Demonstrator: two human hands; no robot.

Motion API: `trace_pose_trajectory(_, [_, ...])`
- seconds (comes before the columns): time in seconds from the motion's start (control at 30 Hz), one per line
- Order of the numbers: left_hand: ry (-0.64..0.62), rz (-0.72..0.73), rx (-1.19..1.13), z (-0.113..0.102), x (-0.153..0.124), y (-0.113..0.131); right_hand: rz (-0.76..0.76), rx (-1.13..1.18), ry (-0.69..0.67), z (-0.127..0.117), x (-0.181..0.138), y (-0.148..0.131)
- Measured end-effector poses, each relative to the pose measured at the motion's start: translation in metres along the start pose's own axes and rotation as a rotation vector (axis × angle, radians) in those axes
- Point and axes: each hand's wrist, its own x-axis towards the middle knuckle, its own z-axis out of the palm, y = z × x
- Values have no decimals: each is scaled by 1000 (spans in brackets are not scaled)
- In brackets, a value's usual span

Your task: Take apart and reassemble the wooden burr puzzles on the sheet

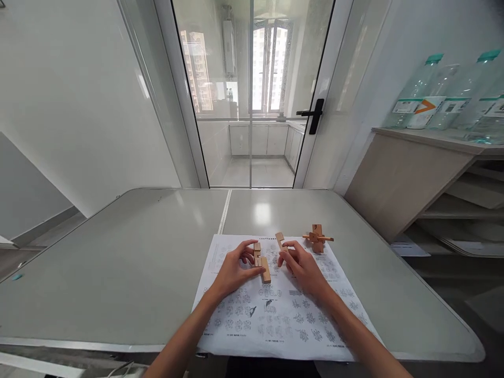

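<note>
My left hand (235, 269) pinches a pair of light wooden puzzle bars (260, 261), which rest crossed on a printed paper sheet (275, 315). My right hand (301, 265) grips another notched wooden bar (280, 240), its upper end sticking out past my fingers. The two hands sit close together over the sheet's upper half. A small assembled wooden cross puzzle (317, 238) stands on the sheet's far right corner, just beyond my right hand.
The sheet lies on a grey-green table (118, 262) made of two joined halves. A wooden shelf unit (413, 178) with several large water bottles (452, 100) stands at the right. A glass door (252, 94) is behind the table.
</note>
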Motion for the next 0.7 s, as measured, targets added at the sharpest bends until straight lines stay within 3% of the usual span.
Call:
trace_pose_trajectory(0.43, [-30,9,-7,2,-1,1,13,196,-146,0,-1,1])
trace_pose_trajectory(0.7, [-53,54,56,9,-5,8,-15,45,-180,0,-4,-6])
